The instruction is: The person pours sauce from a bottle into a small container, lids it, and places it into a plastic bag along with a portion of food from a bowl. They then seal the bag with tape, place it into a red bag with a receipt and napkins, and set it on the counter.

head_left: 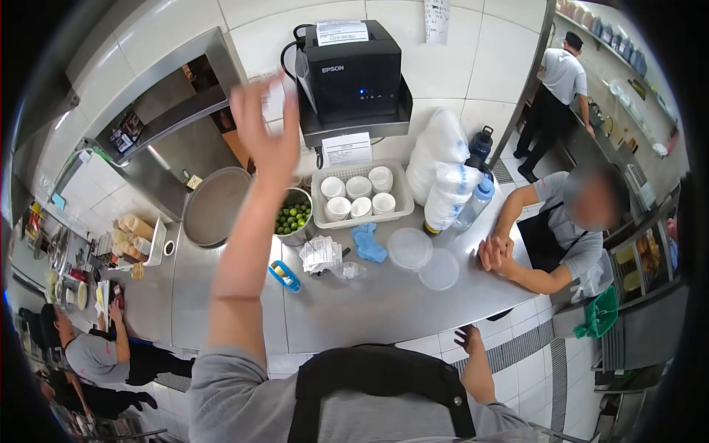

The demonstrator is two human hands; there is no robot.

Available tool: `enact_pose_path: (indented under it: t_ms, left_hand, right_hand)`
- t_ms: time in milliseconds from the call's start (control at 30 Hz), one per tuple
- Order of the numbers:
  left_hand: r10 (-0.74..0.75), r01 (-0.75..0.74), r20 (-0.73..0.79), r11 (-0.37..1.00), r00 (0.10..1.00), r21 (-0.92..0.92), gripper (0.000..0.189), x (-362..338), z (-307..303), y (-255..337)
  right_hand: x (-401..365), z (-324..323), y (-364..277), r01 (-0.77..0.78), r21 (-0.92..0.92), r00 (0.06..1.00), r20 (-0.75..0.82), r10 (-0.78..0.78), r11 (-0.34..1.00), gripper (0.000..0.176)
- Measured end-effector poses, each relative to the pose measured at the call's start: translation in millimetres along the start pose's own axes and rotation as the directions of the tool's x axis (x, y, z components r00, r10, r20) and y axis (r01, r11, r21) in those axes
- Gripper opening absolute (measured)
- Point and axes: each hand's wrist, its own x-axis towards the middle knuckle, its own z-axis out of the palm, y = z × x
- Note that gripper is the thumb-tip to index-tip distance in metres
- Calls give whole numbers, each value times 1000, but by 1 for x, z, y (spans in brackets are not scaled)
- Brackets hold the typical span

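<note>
My left hand (266, 129) is raised in front of the tiled wall, just left of the black Epson receipt printer (354, 70). Its fingers are a little blurred, with a gap between thumb and fingers, and I see nothing held. Behind it a paper slip (273, 96) hangs on the wall. Low on the right, my right hand (468, 338) hangs beside the front edge of the steel counter (354, 314), fingers apart and holding nothing. Printed paper (342, 32) lies on top of the printer, and another slip (346, 149) hangs below its shelf.
On the counter stand a basket (406, 210) of white cups, a pot of limes (294, 214), a blue cloth (368, 244), round lids (410, 249), receipts (321, 253), a blue tape dispenser (285, 275) and wrapped cup stacks (436, 162). A co-worker's clasped hands (496, 255) rest at the right end.
</note>
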Motion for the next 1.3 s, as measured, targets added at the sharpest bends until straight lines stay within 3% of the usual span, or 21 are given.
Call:
enact_pose_path:
  t_ms: [33, 100, 133, 200, 300, 367, 500, 533, 600, 633, 700, 733, 800, 867, 933, 1000, 1067, 1133, 1200, 1267, 1300]
  left_hand:
    - [122, -119, -77, 992, 990, 49, 22, 30, 22, -23]
    - [11, -14, 113, 1000, 994, 27, 23, 67, 59, -70]
    - [-190, 191, 247, 981, 950, 22, 26, 79, 72, -75]
    - [-523, 557, 496, 825, 693, 91, 34, 101, 89, -74]
    - [-535, 573, 492, 815, 687, 87, 40, 109, 107, -66]
    - [-458, 582, 526, 809, 716, -87, 35, 109, 112, -75]
    - [-256, 407, 417, 852, 872, -330, 22, 73, 48, 47]
    - [-167, 393, 511, 840, 843, -374, 19, 49, 40, 67]
    - [13, 377, 656, 809, 755, -450, 15, -9, 27, 100]
    - [90, 375, 704, 795, 704, -477, 14, -44, 22, 116]
    - [113, 705, 894, 575, 433, -414, 12, -112, 15, 142]
    - [93, 855, 984, 489, 149, -176, 10, -136, 12, 154]
    - [129, 932, 987, 358, -98, 46, 12, -208, 15, 154]
    - [122, 952, 986, 299, -114, 73, 12, -268, 12, 153]
    - [89, 953, 987, 286, -134, 103, 12, -315, 8, 144]
    - [30, 940, 988, 315, -150, 133, 12, -354, -6, 141]
    - [10, 922, 983, 350, -183, 167, 11, -371, -20, 138]
    - [-24, 929, 979, 310, -204, 202, 11, -378, -32, 137]
    - [-83, 917, 974, 330, -210, 226, 11, -383, -43, 133]
    - [-119, 916, 968, 317, -220, 247, 12, -386, -54, 131]
    - [-122, 921, 966, 295, -226, 253, 12, -385, -56, 130]
  right_hand:
    - [-13, -5, -3, -11, -115, 1000, 17, 13, 993, 48]
    - [-40, -15, -8, -31, -338, 998, 40, 47, 941, 41]
    - [-51, -17, -9, -43, -373, 999, 5, 48, 927, 37]
    - [-72, -18, -11, -52, -483, 998, 2, 60, 874, 36]
    - [-97, -19, -14, -34, -611, 999, 7, 49, 791, 37]
    - [-100, -21, -12, -37, -681, 996, 38, 86, 731, 38]
    - [-132, 11, -51, -38, -782, 912, 227, 341, 622, 35]
    - [-140, 24, -61, 143, -752, 896, 374, 238, 643, 36]
    - [-177, 71, -101, 464, -519, 771, 636, -38, 718, 47]
    - [-220, 110, -136, 449, -470, 797, 595, -103, 760, 55]
    - [-254, 153, -161, 537, 133, 551, 693, -466, 833, 61]
    - [-279, 175, -178, 487, 412, 437, 650, -623, 771, 61]
    - [-281, 202, -191, 525, 502, 427, 544, -723, 687, 52]
    - [-267, 204, -198, 607, 423, 522, 425, -739, 672, 42]
    - [-220, 202, -187, 651, 157, 700, 253, -668, 742, 32]
    - [-176, 197, -180, 725, 59, 687, 14, -727, 686, 20]
    - [-118, 160, -186, 784, -194, 540, -258, -801, 590, 14]
    - [-134, 143, -229, 860, -323, 188, -517, -835, 394, 9]
    - [-133, 115, -266, 794, -574, -182, -538, -823, 199, 15]
    - [-146, 102, -301, 604, -797, -498, -344, -796, -33, 20]
    - [-134, 93, -309, 499, -866, -506, -253, -825, -41, 19]
